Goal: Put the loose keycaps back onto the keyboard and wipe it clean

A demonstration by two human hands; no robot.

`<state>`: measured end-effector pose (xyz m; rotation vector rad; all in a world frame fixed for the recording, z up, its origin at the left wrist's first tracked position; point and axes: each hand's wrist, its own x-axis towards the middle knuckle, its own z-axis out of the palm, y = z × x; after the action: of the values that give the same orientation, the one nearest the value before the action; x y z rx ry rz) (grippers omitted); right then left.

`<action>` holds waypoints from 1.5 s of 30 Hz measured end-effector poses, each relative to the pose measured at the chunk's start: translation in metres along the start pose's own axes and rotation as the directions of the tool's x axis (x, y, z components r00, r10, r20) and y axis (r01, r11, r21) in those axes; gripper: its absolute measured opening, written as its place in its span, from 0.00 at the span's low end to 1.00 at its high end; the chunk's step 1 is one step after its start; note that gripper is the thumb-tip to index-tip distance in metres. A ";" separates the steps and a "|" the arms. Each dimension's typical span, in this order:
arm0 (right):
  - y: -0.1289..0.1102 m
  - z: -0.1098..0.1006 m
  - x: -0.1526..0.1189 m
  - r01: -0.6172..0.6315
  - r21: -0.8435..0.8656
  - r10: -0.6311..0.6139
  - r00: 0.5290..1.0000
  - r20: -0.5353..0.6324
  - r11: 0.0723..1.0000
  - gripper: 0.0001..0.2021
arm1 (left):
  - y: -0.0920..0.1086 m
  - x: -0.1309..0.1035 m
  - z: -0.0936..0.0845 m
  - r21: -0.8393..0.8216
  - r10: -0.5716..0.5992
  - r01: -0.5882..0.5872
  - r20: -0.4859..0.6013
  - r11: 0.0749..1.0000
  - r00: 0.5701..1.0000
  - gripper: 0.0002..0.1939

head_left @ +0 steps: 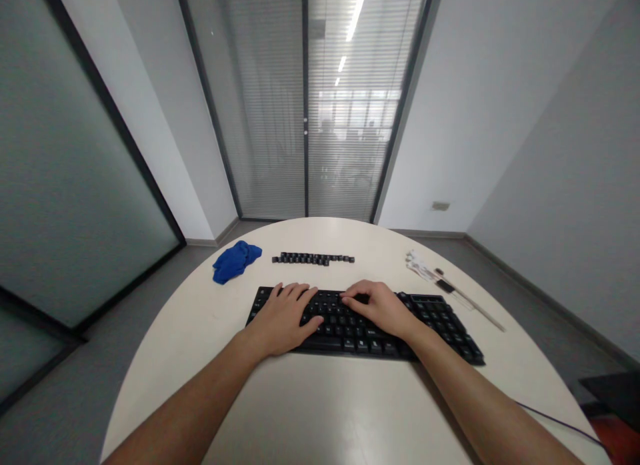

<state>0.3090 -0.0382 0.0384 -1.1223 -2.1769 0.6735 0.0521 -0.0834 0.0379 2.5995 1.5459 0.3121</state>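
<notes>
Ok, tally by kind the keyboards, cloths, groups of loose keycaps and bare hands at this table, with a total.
Black rectangular keyboard: 1
Crumpled blue fabric cloth: 1
Group of small black loose keycaps: 1 (single caps too small to count surely)
Bare hands, left hand and right hand: 2
Total: 5

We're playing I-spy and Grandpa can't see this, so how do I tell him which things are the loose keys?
Start with the white table, then the keyboard under the left hand and right hand. Just past it, right of the blue cloth, are the loose keys. They're tiny black blocks lined up in rows, apart from the keyboard.
</notes>
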 end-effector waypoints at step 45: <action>-0.035 -0.010 -0.011 0.273 -0.450 -0.212 0.960 0.182 0.850 0.10 | 0.001 0.000 0.001 0.018 -0.004 0.004 -0.017 1.000 1.000 0.31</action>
<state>0.3021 -0.0639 0.0655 -1.0197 -2.6222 0.0956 0.0534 -0.0841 0.0376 2.6135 1.5663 0.3232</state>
